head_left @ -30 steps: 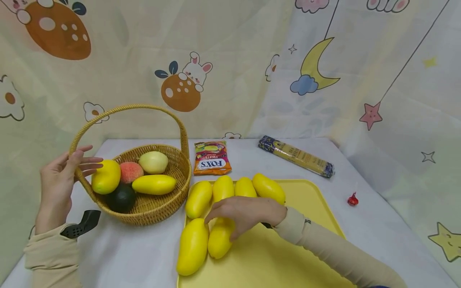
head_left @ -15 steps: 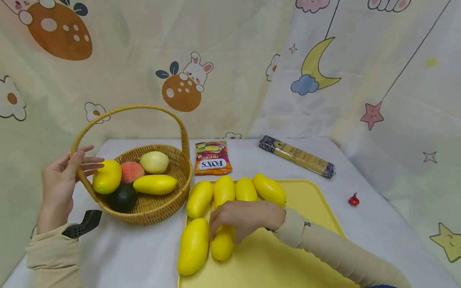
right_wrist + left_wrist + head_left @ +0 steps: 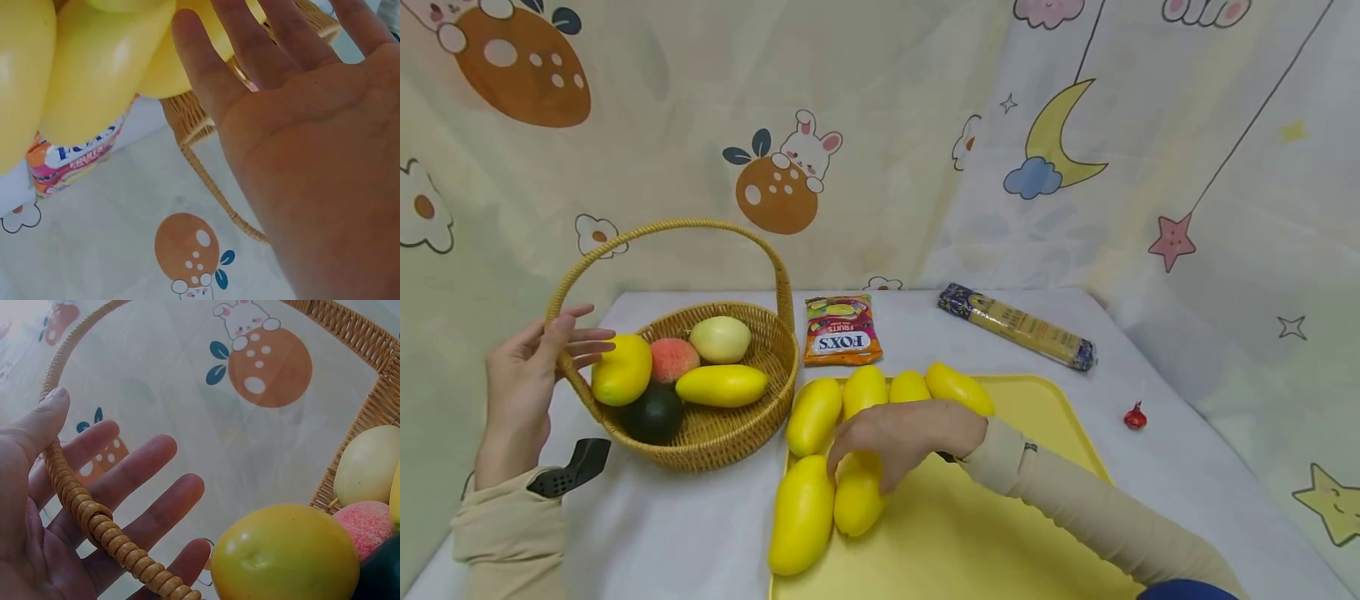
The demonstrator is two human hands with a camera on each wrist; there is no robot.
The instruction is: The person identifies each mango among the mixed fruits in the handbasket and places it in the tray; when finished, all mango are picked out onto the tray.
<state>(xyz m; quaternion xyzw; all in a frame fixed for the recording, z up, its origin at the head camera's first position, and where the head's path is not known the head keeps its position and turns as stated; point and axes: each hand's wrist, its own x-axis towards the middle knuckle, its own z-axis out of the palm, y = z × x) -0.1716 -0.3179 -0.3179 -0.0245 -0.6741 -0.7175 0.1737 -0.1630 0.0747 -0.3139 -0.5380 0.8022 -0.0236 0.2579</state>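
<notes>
My left hand is at the left side of the wicker basket. Its handle crosses the palm between thumb and fingers, which stay extended. In the basket lie a round yellow fruit, a peach, a pale yellow-green fruit, a dark avocado-like fruit and a long yellow fruit. My right hand reaches down over a yellow mango on the yellow tray, thumb and fingers on either side of it. Another mango lies just left. The right wrist view shows palm and fingers.
Several more mangoes line the tray's far left edge. Behind the tray lie a Fox's candy bag and a long noodle packet. A small red wrapped candy sits on the white table to the right. A printed curtain stands behind.
My right hand and the mango under it shift slightly toward me, then back away and a little left. My left hand and the basket stay put.
</notes>
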